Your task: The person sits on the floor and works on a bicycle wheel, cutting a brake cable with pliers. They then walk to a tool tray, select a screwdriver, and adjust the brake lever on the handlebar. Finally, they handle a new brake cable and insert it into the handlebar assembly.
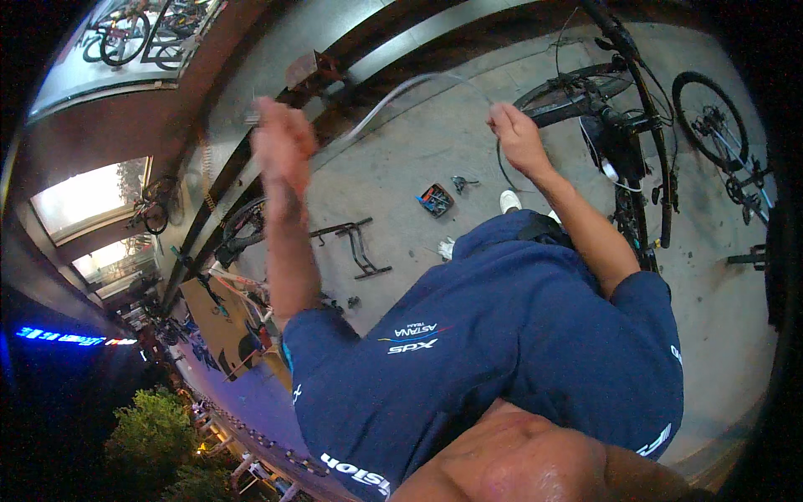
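Note:
My left hand point(282, 135) is raised at the left, blurred by motion; whether its fingers hold anything cannot be told. My right hand point(517, 138) is closed on a thin cable or housing. From it a pale, blurred length point(401, 90) arcs left and fades near my left hand. A dark, thin line point(500, 160) hangs below my right hand towards the floor. Right of that hand stands a black bicycle point(640, 119) with loose cables about its handlebar. Between my arms, a small box of tools point(435, 201) lies on the floor beside a dark bicycle part point(463, 183).
A black metal stand point(361, 248) and a white glove point(446, 248) lie on the floor. Another bicycle point(712, 122) is at the far right. Cardboard point(216, 320) and a pale bicycle frame point(241, 279) are at the left. A rusty metal box point(310, 70) sits by the step.

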`<state>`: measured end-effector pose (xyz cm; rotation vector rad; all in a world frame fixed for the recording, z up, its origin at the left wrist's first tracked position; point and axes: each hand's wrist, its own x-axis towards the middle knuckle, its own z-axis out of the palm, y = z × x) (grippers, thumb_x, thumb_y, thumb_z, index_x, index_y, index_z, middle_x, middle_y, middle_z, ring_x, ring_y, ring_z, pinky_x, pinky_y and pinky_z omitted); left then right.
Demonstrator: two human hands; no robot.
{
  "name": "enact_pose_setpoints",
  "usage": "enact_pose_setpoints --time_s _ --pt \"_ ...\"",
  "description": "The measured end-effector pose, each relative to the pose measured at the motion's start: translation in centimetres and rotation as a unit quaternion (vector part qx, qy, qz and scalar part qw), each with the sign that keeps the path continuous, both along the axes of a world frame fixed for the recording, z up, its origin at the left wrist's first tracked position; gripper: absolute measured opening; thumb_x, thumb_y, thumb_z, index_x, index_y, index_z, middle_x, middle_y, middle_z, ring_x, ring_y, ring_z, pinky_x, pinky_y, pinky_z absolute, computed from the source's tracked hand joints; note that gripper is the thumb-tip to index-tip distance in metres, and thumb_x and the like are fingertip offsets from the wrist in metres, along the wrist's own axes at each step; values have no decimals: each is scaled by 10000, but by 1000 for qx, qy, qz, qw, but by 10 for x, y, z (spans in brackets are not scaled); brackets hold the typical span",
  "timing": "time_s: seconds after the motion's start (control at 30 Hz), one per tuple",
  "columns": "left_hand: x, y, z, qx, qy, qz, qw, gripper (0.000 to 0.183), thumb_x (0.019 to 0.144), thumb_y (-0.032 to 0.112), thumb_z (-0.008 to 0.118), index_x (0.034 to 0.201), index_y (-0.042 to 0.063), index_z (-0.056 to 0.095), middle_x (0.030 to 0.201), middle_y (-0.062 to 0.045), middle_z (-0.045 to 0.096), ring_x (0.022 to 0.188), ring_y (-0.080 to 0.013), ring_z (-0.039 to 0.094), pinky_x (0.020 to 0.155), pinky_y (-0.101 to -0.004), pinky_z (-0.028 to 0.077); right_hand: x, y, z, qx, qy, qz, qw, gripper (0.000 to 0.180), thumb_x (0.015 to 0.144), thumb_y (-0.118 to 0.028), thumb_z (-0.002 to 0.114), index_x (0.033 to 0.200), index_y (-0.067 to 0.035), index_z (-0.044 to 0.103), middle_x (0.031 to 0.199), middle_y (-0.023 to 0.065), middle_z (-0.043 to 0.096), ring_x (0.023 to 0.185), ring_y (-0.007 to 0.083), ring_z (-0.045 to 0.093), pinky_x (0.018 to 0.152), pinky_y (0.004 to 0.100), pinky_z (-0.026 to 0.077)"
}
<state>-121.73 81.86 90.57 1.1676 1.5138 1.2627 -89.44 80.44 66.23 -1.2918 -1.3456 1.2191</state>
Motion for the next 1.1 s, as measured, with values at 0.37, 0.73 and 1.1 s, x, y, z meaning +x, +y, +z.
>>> enact_pose_setpoints --time_s 0.37,0.73,1.1 --pt "114 -17 -123 -147 -286 -80 943 658 1096 655 404 983 65 674 726 59 445 599 -70 385 537 -234 309 -58 -24 104 203 -100 75 971 169 1050 -217 629 1121 -70 672 928 186 713 850 423 691 735 484 550" --pt "55 28 -4 -107 -556 -262 781 524 1148 458 398 707 176 421 641 49 333 618 -111 298 643 -298 321 9 -54 -35 130 -119 265 948 245 1082 -296 558 1140 -73 641 1038 171 673 1005 400 659 862 486 524" --pt "61 -1 -39 -145 -277 -229 922 555 1138 560 366 759 156 401 639 40 298 538 -90 224 479 -262 185 -14 19 4 74 -92 7 993 398 1087 -373 492 980 -38 678 890 193 716 854 416 686 762 482 524"
